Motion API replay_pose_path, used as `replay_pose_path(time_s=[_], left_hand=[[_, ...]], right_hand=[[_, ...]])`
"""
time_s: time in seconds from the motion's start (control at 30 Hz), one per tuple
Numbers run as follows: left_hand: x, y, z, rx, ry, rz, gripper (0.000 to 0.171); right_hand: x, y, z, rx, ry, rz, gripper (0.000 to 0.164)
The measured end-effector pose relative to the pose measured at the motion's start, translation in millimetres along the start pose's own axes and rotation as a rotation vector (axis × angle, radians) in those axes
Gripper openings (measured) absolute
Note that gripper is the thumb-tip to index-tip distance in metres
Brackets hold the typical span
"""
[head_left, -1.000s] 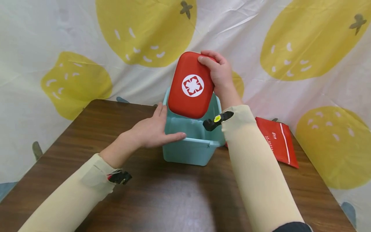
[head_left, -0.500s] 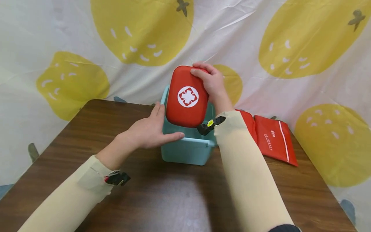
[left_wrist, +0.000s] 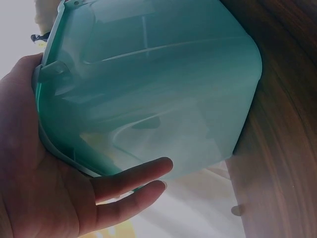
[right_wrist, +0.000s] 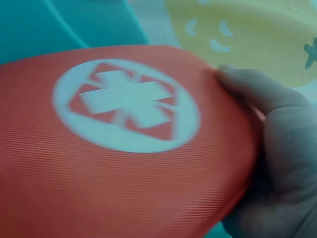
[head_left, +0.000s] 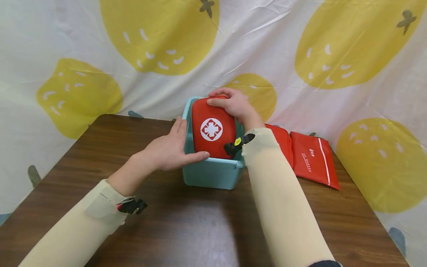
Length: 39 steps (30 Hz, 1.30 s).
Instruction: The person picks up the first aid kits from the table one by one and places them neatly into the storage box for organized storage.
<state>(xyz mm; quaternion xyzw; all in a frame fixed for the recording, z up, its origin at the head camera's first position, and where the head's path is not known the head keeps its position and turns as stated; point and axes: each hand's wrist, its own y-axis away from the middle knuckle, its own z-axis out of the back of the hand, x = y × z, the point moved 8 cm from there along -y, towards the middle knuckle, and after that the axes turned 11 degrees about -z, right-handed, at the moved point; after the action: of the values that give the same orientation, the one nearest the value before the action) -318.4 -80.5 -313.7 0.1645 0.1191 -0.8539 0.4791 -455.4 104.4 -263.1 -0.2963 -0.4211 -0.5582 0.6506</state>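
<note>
At the left, a pale sleeve (head_left: pixel 73 226) reaches in from 7 o'clock over the brown wood-grain worktop (head_left: pixel 173 230), a black band (head_left: pixel 131 205) at its wrist. Beyond it the left hand (head_left: pixel 168 150) is spread wide, fingers straight along the outside of a teal tub (head_left: pixel 213 175), thumb along its near rim. From this hand the red case (head_left: pixel 213 128) lies at 2 o'clock, just beside the thumb tip. The case is inside the tub's mouth, tilted, its printed face towards the head camera; whether it touches the tub's floor is hidden. A white round emblem (right_wrist: pixel 126 105) on it shows a white cross over a red diamond shape, with no lettering. The right hand (head_left: pixel 235 105) holds the case by its upper end, thumb on the printed face, so the case hangs at 7 to 8 o'clock from it. A yellow tag (head_left: pixel 238 141) on that wrist's black device bears marks too small to read. Further right, at 4 o'clock from this hand, a red pouch (head_left: pixel 313 157) lies on the worktop, carrying a white stripe and white writing, also too small to read
</note>
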Motion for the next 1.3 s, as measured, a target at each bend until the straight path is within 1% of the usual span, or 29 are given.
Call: replay_pose_path(time_s=[0.1, 0.2, 0.37, 0.57, 0.83, 1.0, 1.1, 1.2, 1.3], left_hand=[[-1.0, -0.6, 0.3, -0.013, 0.002, -0.009, 0.133], [-2.4, -1.0, 0.3, -0.025, 0.003, -0.018, 0.132], [-3.1, -0.8, 0.0, -0.031, 0.001, -0.025, 0.130], [-2.6, 0.5, -0.4, -0.019, 0.001, -0.015, 0.131], [-2.4, 0.3, 1.6, -0.048, 0.011, -0.013, 0.128], [-2.8, 0.3, 1.0, -0.049, 0.013, -0.014, 0.129], [-2.7, 0.3, 0.6, -0.046, 0.007, -0.014, 0.130], [-3.1, 0.1, 0.4, -0.046, 0.001, -0.025, 0.131], [-3.3, -0.1, 0.8, -0.054, 0.000, -0.033, 0.130]], right_hand=[[-5.1, -0.9, -6.6, 0.059, 0.113, -0.030, 0.034], [-10.3, 0.3, -11.9, 0.117, 0.155, -0.070, 0.031], [-15.4, 3.0, -18.0, 0.180, 0.171, -0.108, 0.034], [-19.2, 4.6, -23.1, 0.234, 0.139, -0.150, 0.037], [-22.2, 6.0, -23.5, 0.232, 0.264, -0.184, 0.039], [-22.9, 6.2, -22.8, 0.230, 0.299, -0.191, 0.038], [-23.8, 5.7, -22.1, 0.227, 0.322, -0.193, 0.044], [-23.9, 5.5, -21.8, 0.232, 0.310, -0.186, 0.050], [-21.6, 5.0, -22.6, 0.246, 0.232, -0.163, 0.052]])
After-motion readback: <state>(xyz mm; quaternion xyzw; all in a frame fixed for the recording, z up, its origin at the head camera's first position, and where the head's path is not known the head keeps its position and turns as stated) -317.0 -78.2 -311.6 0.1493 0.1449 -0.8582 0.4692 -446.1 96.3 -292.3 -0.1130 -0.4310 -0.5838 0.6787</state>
